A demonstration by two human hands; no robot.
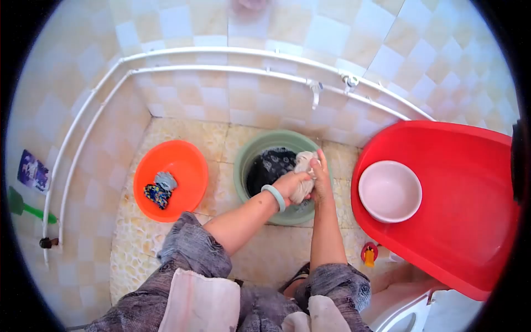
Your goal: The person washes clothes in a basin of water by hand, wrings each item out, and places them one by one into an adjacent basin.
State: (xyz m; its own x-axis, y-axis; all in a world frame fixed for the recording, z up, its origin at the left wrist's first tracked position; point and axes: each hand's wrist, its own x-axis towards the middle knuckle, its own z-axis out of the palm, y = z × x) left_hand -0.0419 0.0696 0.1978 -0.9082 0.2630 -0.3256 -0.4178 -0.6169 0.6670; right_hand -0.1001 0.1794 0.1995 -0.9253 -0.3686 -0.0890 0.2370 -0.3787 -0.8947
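Note:
Over the right side of a green basin [241, 185], a bunched beige cloth [303, 172] is gripped between both of my hands. My left hand [291, 185], with a pale bangle at the wrist, has its fingers closed on the cloth's left side. Against the right side presses my right hand [322, 180], thumb over the cloth and fingers pointing up along it. Below and to the left, dark patterned fabric [270, 169] lies in the basin with some suds around it. The cloth hides part of the basin's inside.
An orange basin [182, 193] at left holds a grey cloth [165, 180] and a dark multicoloured cloth [157, 196]. At right, a big red tub [459, 243] contains a pale pink bowl [390, 191]. White pipes with a tap [316, 94] run along the tiled wall.

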